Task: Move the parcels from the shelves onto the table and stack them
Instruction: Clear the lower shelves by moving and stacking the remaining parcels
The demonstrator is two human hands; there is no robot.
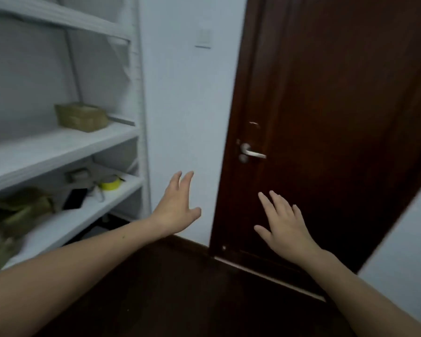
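White shelves (pixel 58 152) hold one olive parcel (pixel 82 116) near the middle shelf's right edge, and blurred olive parcels (pixel 15 215) at the lower shelf's left end. Left hand (pixel 178 205) and right hand (pixel 284 227) are spread, empty, before white wall (pixel 187 105) and dark door (pixel 338 105).

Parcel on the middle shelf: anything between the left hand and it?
Only the rack's front corner post. The left hand, open and empty, is out to the right of that post, while the parcel sits left of it. Nothing on the shelf blocks the parcel's front.
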